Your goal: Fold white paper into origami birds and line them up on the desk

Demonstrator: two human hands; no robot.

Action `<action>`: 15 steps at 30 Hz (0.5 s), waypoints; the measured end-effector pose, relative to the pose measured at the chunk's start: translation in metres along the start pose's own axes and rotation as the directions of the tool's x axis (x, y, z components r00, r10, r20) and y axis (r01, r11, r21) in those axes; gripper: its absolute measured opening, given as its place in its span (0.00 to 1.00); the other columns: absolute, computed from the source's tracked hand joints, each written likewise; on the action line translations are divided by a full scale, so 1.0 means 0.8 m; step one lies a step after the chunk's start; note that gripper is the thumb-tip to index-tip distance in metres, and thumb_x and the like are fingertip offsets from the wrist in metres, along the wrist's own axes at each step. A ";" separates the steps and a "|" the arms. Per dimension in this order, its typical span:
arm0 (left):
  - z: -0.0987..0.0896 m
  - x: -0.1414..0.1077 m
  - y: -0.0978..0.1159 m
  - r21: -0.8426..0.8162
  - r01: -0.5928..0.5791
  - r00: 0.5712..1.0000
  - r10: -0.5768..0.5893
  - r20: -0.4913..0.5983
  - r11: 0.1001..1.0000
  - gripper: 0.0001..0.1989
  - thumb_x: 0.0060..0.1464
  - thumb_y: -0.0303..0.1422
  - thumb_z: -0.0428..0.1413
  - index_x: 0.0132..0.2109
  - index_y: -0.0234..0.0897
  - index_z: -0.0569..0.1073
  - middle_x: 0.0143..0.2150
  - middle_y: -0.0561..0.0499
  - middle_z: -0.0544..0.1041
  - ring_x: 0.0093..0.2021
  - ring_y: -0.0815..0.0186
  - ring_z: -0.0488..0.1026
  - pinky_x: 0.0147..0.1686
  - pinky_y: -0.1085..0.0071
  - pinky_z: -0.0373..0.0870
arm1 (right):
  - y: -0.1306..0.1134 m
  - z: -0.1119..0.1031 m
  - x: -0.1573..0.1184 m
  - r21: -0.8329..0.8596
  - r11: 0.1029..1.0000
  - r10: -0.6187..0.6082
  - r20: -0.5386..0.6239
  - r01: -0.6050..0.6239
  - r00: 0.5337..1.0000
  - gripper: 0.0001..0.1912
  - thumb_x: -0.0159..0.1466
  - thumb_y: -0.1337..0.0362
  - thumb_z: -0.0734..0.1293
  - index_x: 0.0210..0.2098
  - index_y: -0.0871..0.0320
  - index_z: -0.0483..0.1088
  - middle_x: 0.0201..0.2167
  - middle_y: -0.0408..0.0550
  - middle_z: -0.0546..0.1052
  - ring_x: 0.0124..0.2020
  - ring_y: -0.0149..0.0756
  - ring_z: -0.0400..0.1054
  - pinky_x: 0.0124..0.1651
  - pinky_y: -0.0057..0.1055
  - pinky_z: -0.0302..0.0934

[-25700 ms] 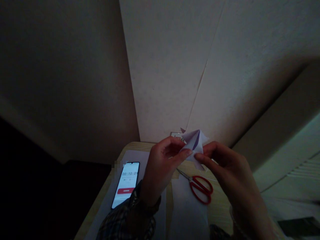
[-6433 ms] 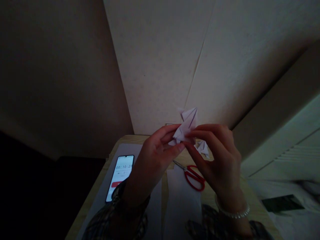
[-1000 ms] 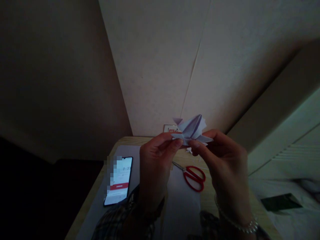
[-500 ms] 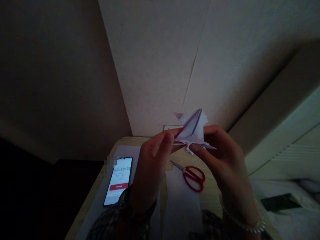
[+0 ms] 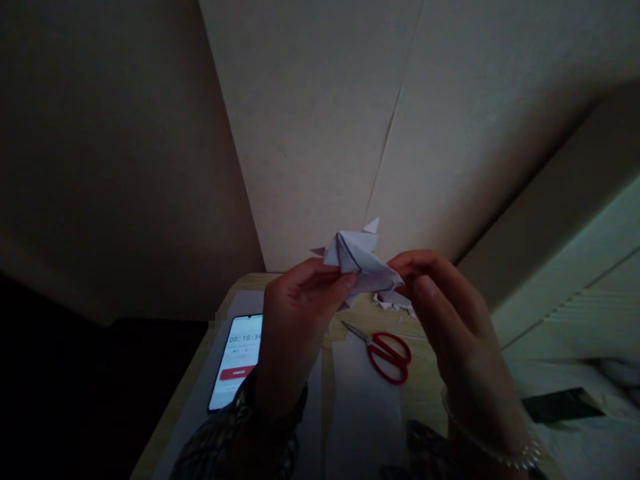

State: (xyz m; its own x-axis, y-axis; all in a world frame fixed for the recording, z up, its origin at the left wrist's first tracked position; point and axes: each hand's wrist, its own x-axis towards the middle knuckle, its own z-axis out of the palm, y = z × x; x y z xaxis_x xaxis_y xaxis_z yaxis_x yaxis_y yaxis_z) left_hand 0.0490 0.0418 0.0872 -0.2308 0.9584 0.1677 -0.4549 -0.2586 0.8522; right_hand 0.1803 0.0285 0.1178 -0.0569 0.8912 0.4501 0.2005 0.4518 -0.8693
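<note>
A white folded paper figure (image 5: 363,257) with several pointed flaps is held up above the table. My left hand (image 5: 305,293) pinches its left part, thumb in front and fingers behind. At the figure's right tip, the fingers of my right hand (image 5: 445,300) are closed on the paper's end. Red-handled scissors (image 5: 389,353) lie below the hands, blades pointing up and left. Under them is a strip of white paper (image 5: 365,407).
On the left a phone (image 5: 237,363) showing a running timer rests on a white sheet (image 5: 185,427). Behind the figure, jagged paper scraps (image 5: 395,305) lie on the wooden table (image 5: 425,393). A wall (image 5: 320,133) rises directly behind the table.
The paper figure has turned, so its ridge now leans left and its narrow end points right. My left thumb has moved onto its front; my right fingers have shifted to the tip.
</note>
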 end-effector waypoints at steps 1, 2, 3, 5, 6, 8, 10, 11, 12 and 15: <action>0.000 0.000 0.000 0.008 -0.011 1.000 0.011 -0.004 1.000 0.04 0.42 0.28 0.65 0.25 0.38 0.77 0.25 0.54 0.81 0.28 0.66 0.78 0.25 0.77 0.73 | -0.001 0.001 0.000 0.011 1.000 0.004 0.007 -0.004 1.000 0.07 0.65 0.60 0.62 0.38 0.53 0.70 0.32 0.43 0.73 0.34 0.31 0.69 0.38 0.26 0.65; 0.000 -0.001 0.000 0.014 -0.024 1.000 0.024 -0.008 1.000 0.04 0.42 0.27 0.65 0.25 0.38 0.77 0.25 0.54 0.81 0.28 0.66 0.78 0.25 0.77 0.73 | -0.001 0.001 -0.001 0.022 1.000 0.008 0.020 -0.008 1.000 0.07 0.65 0.59 0.62 0.38 0.54 0.70 0.32 0.42 0.73 0.34 0.31 0.69 0.37 0.26 0.65; 0.000 -0.001 0.000 0.020 -0.036 0.999 0.036 -0.012 0.999 0.04 0.42 0.27 0.65 0.26 0.38 0.77 0.25 0.54 0.80 0.28 0.66 0.78 0.25 0.77 0.73 | -0.001 0.001 0.000 0.029 1.000 0.010 0.036 -0.011 0.999 0.07 0.64 0.59 0.63 0.37 0.54 0.70 0.31 0.42 0.73 0.34 0.30 0.69 0.37 0.25 0.65; -0.001 -0.001 0.001 0.039 -0.052 0.998 0.053 -0.022 0.998 0.05 0.42 0.27 0.65 0.26 0.38 0.76 0.25 0.55 0.80 0.28 0.67 0.78 0.27 0.78 0.73 | -0.001 0.001 0.000 0.028 0.999 0.017 0.070 -0.019 0.997 0.04 0.62 0.62 0.66 0.36 0.54 0.70 0.30 0.40 0.72 0.34 0.28 0.68 0.36 0.22 0.64; -0.001 -0.001 0.002 0.046 -0.056 0.998 0.057 -0.027 0.997 0.06 0.42 0.26 0.65 0.26 0.39 0.76 0.25 0.56 0.80 0.28 0.68 0.78 0.28 0.78 0.73 | -0.001 0.001 0.000 0.027 0.999 0.022 0.080 -0.024 0.997 0.03 0.62 0.64 0.66 0.36 0.54 0.70 0.31 0.40 0.73 0.34 0.27 0.69 0.36 0.21 0.64; -0.001 -0.001 0.003 0.043 -0.059 0.998 0.060 -0.023 0.997 0.06 0.42 0.26 0.65 0.26 0.39 0.75 0.26 0.57 0.80 0.29 0.69 0.78 0.30 0.79 0.74 | -0.001 0.000 0.000 0.030 0.999 0.028 0.093 -0.031 0.995 0.05 0.60 0.68 0.67 0.36 0.54 0.69 0.32 0.40 0.74 0.35 0.27 0.70 0.38 0.22 0.65; -0.002 0.000 0.003 0.018 -0.059 0.998 0.059 -0.009 0.998 0.06 0.43 0.26 0.65 0.27 0.39 0.75 0.26 0.56 0.80 0.29 0.69 0.78 0.30 0.78 0.74 | -0.001 0.000 0.000 0.030 0.999 0.028 0.101 -0.031 0.994 0.06 0.60 0.70 0.67 0.37 0.54 0.69 0.33 0.40 0.74 0.36 0.29 0.70 0.40 0.25 0.66; -0.003 0.000 0.002 0.001 -0.055 0.998 0.055 -0.004 0.998 0.06 0.43 0.26 0.64 0.27 0.39 0.74 0.26 0.56 0.80 0.29 0.68 0.78 0.29 0.78 0.73 | 0.000 0.000 0.000 0.026 0.999 0.023 0.107 -0.026 0.994 0.07 0.60 0.70 0.67 0.37 0.53 0.69 0.33 0.40 0.74 0.35 0.30 0.71 0.40 0.26 0.67; -0.003 0.001 0.001 -0.018 -0.046 0.999 0.046 -0.002 0.999 0.06 0.43 0.26 0.64 0.27 0.39 0.74 0.26 0.56 0.80 0.29 0.68 0.78 0.28 0.78 0.73 | 0.001 -0.001 0.000 0.022 1.000 0.012 0.119 -0.015 0.993 0.08 0.59 0.71 0.67 0.37 0.53 0.69 0.33 0.40 0.74 0.35 0.30 0.71 0.40 0.26 0.67; -0.005 0.002 -0.002 -0.089 0.002 1.000 -0.002 -0.006 0.996 0.06 0.42 0.25 0.64 0.28 0.38 0.75 0.26 0.56 0.79 0.27 0.71 0.76 0.24 0.81 0.70 | 0.005 -0.002 0.002 0.021 0.999 -0.040 0.158 0.037 0.987 0.10 0.59 0.73 0.67 0.38 0.52 0.68 0.33 0.39 0.74 0.35 0.28 0.71 0.40 0.24 0.67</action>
State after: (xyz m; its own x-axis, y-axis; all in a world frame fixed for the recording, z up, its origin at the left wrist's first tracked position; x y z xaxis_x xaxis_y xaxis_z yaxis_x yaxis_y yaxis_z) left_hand 0.0459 0.0434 0.0839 -0.2348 0.9583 0.1627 -0.5302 -0.2666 0.8049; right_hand 0.1827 0.0317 0.1158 -0.2185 0.8675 0.4469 0.1774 0.4856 -0.8560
